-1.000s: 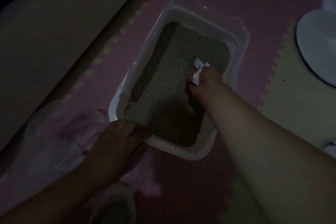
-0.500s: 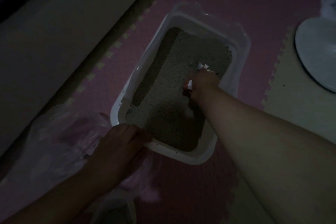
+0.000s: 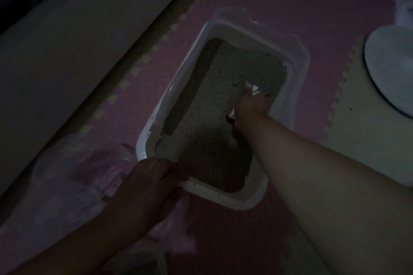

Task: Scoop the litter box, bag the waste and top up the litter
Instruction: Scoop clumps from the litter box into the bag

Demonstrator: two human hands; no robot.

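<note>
While your right hand (image 3: 251,110) grips white paper (image 3: 253,89) down in the litter (image 3: 207,118), scooping is underway.
Your left hand's (image 3: 147,185) fingers curl over the litter box (image 3: 299,73) rim; the bag (image 3: 73,176) lies just beside them, bagging and topping up still ahead.

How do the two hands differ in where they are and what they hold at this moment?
The left hand rests on the near rim of the litter box, outside the litter; the right hand is down inside the box on the litter. The left hand's fingers curl over the rim; the right hand grips a white crumpled piece, paper or plastic, hard to tell. Both are bare and touch the same box.
</note>
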